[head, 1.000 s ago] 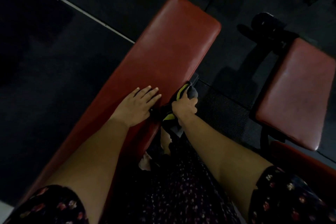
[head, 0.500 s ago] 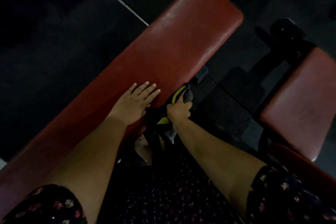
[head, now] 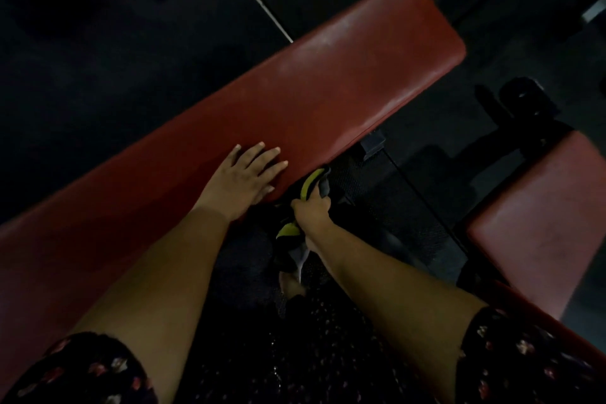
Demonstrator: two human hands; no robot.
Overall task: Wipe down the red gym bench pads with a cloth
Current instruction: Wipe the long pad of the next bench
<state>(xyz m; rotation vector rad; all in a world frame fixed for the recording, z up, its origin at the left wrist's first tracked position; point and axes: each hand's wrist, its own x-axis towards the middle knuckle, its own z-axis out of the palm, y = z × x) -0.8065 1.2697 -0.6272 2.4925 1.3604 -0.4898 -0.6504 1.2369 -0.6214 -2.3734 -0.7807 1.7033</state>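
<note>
Right hand [head: 311, 210] fingers are curling round a dark cloth [head: 308, 188] with yellow trim, pressing it against the near side edge of the long red bench pad [head: 328, 88]. Left hand [head: 244, 179] is lying flat, fingers spread, on the pad top.

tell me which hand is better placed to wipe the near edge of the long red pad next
Right, likely. The right hand grips the cloth beside the near edge of the long red pad; the left hand lies flat on its top, holding nothing.
</note>
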